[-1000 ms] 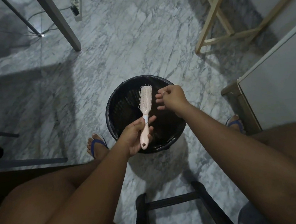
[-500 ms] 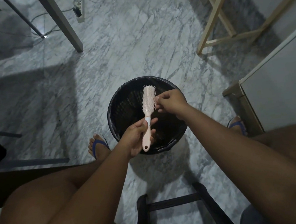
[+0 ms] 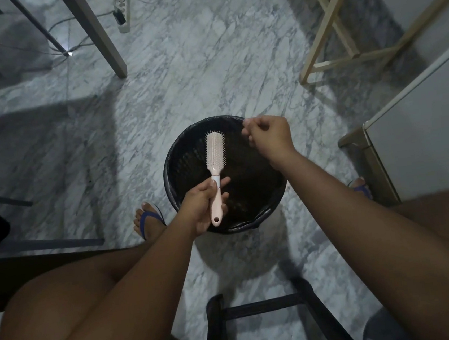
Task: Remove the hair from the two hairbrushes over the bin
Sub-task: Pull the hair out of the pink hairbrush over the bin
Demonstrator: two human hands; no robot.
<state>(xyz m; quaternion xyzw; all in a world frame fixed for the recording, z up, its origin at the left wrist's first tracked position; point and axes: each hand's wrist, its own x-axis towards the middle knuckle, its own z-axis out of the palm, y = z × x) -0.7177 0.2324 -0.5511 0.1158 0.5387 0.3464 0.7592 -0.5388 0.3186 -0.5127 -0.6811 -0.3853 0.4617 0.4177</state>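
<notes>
A pale pink hairbrush (image 3: 214, 158) is held over a round black bin (image 3: 177, 158) on the marble floor, bristles up, head pointing away from me. My left hand (image 3: 202, 204) grips its handle near the bin's front rim. My right hand (image 3: 268, 136) hovers over the bin's far right rim, apart from the brush, fingers pinched together; any hair between them is too fine to see. Only one hairbrush is in view.
A black stool frame (image 3: 260, 307) stands between my knees. My feet in blue sandals (image 3: 151, 219) flank the bin. A white cabinet (image 3: 413, 128) is at the right, wooden legs (image 3: 323, 43) at the back right, a grey table leg (image 3: 98, 36) and power strip (image 3: 122, 11) at the back left.
My right hand touched the brush head half a second ago and has since pulled away to the right, toward the bin's far rim. The left hand has kept the brush nearly still.
</notes>
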